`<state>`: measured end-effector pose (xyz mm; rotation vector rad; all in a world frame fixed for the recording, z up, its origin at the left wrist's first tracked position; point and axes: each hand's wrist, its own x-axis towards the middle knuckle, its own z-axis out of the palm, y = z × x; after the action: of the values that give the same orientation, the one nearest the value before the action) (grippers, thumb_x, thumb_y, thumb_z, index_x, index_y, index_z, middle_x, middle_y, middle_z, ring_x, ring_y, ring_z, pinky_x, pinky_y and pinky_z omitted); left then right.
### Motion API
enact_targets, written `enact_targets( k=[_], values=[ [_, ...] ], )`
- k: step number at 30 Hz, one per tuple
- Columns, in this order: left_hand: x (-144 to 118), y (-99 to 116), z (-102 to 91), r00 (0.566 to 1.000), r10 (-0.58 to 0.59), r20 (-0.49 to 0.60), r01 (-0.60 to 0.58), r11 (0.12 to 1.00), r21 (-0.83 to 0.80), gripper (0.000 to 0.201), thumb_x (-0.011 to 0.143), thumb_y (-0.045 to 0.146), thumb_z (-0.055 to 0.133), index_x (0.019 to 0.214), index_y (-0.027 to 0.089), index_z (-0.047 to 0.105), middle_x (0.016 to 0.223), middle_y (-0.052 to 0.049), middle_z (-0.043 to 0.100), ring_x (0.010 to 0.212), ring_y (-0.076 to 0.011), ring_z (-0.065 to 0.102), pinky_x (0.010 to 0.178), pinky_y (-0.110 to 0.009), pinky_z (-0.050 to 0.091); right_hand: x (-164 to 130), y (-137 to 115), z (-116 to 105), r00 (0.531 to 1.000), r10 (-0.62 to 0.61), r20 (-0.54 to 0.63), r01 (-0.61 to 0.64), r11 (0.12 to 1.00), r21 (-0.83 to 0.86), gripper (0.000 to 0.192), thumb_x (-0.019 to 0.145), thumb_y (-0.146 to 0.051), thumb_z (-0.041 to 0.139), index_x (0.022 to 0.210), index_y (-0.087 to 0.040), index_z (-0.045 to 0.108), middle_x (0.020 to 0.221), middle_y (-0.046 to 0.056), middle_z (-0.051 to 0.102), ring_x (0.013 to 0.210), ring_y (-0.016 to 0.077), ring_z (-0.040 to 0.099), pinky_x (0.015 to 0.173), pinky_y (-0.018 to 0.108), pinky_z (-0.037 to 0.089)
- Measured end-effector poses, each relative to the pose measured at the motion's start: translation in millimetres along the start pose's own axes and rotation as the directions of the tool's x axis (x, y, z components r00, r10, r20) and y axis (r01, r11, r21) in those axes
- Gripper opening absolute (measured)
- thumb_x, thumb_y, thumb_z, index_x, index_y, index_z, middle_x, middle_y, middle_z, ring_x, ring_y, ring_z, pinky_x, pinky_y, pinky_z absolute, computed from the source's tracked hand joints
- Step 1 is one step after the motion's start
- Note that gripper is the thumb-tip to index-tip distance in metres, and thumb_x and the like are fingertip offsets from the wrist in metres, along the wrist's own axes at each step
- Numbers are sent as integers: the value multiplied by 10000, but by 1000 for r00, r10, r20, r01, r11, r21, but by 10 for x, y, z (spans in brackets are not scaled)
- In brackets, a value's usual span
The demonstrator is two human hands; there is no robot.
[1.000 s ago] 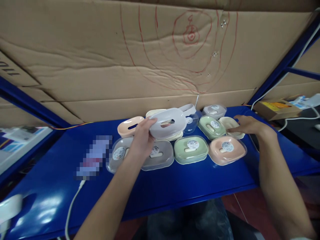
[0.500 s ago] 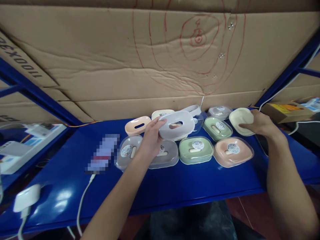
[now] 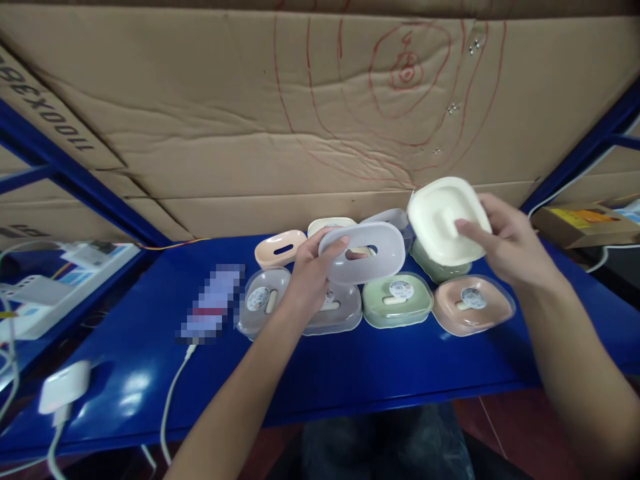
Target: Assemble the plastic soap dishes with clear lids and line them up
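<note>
Over the row of soap dishes, my left hand (image 3: 316,270) grips a pale grey slotted soap dish tray (image 3: 383,267) by its left end. A long opening runs through the tray's middle. My right hand (image 3: 507,233) holds a cream soap dish base (image 3: 435,217), raised and tilted, with the thumb on its face near a central ridge. Below that base, a green soap dish (image 3: 443,269) is partly covered. Closer to me lie a lidded green soap dish (image 3: 399,313), a lidded peach soap dish (image 3: 473,320) and grey lidded soap dishes (image 3: 260,320), one partly behind my left arm.
A peach slotted tray (image 3: 267,252) and a cream dish (image 3: 327,223) lie at the back of the blue shelf (image 3: 375,373). To the left are a phone (image 3: 213,303) on a cable, a white charger (image 3: 65,387) and power strips. Cardboard (image 3: 210,120) stands behind; an open box (image 3: 580,227) is at right.
My right hand has lifted the cream soap dish base up and left, turning it toward me. The grey tray in my left hand has shifted slightly right and tilted.
</note>
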<state>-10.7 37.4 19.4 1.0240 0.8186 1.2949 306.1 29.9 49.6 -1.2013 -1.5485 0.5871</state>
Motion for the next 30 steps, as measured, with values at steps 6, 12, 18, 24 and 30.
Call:
enact_targets(
  k=[6,12,18,24,30],
  values=[
    [12,45,-19,997,50,-52,-50,999,-11,468,757,511,988,1060,224,777,851,-13,777,718,-231,806,604,-293,594,-20,-231,379,999,-45,14,45,999,-28,346,953,-428,820,1249,-253,782,1069,60,799,851,235,688,720,379,559],
    [-16,29,-38,961,249,120,-271,931,246,369,923,560,874,1085,243,776,832,-20,788,798,-204,759,755,-316,588,-49,-40,583,988,-59,146,53,997,48,377,981,-542,792,1251,-277,797,1161,61,828,991,284,758,850,432,624],
    [31,-29,-55,861,466,203,-495,677,544,248,1011,475,777,1106,246,802,1169,-58,819,1099,-241,746,998,-380,581,-191,-39,666,969,133,209,-188,945,267,524,1078,-735,572,1228,-322,857,1143,61,858,1082,321,798,958,473,631],
    [13,-121,-33,814,516,265,-554,554,622,178,1047,401,749,1151,258,774,1173,-40,830,1132,-238,755,1051,-410,577,-284,-144,686,936,202,290,-290,909,300,743,1018,-900,496,1183,-283,874,1128,92,865,1070,327,802,976,458,631],
    [-57,-158,0,729,507,460,-660,344,667,173,1085,375,702,1215,261,700,1310,-73,783,1269,-263,731,1101,-438,573,-289,-95,715,863,294,412,-410,883,229,1064,910,-1065,202,1146,-268,866,1010,96,848,932,302,782,768,406,603]
  ],
)
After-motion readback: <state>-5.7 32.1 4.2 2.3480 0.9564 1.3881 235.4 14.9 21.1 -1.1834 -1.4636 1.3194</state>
